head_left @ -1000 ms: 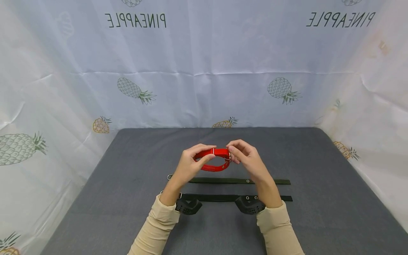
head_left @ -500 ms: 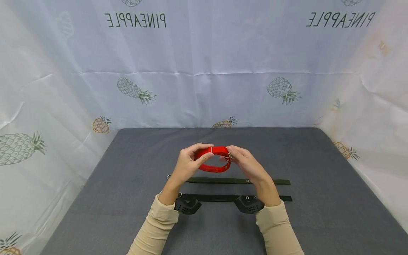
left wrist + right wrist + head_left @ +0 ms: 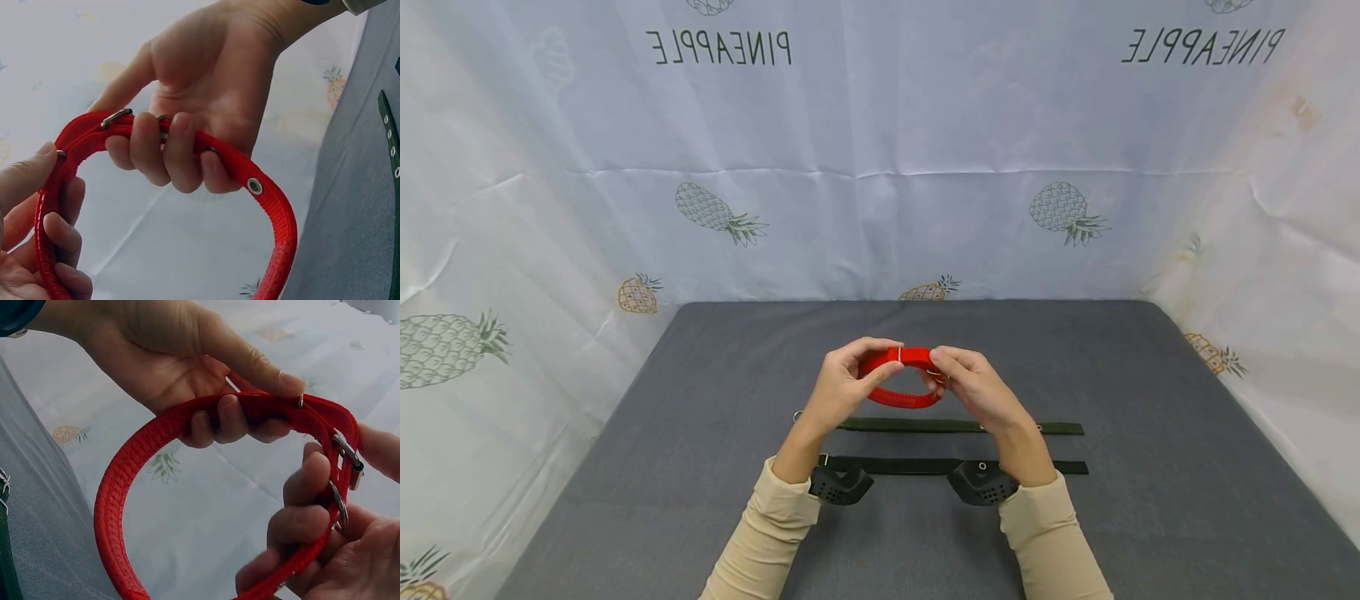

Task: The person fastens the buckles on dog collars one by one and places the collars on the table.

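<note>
A red dog collar, buckled into a loop, is held up above the table between both hands. My left hand grips its left side, the thumb beside the metal keeper loop. On the right, my right hand holds the buckle end, its fingers curled through the loop round the band and its thumb on the outside. The buckle and a metal ring show between the right fingers in the right wrist view. A metal eyelet sits on the band beyond the right fingers in the left wrist view.
Two more collars lie stretched out on the grey table below the hands: a green one and, nearer, a darker one. Both show metal eyelets. A pineapple-print curtain hangs behind the table and along its sides.
The right fingers have shifted on the buckle end; the thumb now lies on the top of the band, and the ring that hung visible there is largely covered. The left hand keeps its grip.
</note>
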`<move>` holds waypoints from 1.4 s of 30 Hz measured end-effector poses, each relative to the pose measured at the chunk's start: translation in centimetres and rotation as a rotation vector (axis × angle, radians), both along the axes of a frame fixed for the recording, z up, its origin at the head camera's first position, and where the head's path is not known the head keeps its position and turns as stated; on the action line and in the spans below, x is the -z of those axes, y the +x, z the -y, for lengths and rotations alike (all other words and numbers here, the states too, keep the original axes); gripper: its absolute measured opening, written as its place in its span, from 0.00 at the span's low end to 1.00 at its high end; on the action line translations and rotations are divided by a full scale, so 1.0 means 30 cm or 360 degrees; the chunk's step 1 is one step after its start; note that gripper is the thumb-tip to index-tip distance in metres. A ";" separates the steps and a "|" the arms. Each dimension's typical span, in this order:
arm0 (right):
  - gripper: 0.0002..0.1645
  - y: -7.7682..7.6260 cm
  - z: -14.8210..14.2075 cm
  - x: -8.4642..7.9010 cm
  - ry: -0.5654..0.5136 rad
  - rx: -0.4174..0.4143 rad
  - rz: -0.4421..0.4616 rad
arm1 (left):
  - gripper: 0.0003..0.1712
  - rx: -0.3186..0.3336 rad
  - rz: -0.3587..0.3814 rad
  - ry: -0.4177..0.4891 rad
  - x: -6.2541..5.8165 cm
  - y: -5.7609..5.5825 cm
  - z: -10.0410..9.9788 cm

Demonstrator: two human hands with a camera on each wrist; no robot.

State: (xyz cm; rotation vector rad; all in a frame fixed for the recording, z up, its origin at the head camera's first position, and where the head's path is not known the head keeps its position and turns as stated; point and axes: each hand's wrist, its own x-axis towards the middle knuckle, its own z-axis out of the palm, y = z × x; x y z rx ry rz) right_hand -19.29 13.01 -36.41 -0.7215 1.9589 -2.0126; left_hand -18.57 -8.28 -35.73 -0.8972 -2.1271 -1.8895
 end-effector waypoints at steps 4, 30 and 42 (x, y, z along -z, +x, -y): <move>0.16 0.007 0.008 -0.007 0.0014 0.0064 -0.0043 | 0.14 0.0022 0.0017 -0.0030 0.005 0.000 -0.001; 0.12 0.003 -0.065 -0.001 -0.0133 -0.0199 -0.0088 | 0.20 0.0074 -0.0029 0.0081 0.019 -0.033 0.017; 0.12 -0.022 -0.073 -0.006 -0.0099 -0.0261 -0.0081 | 0.17 0.0073 0.0016 -0.0045 0.016 -0.032 0.045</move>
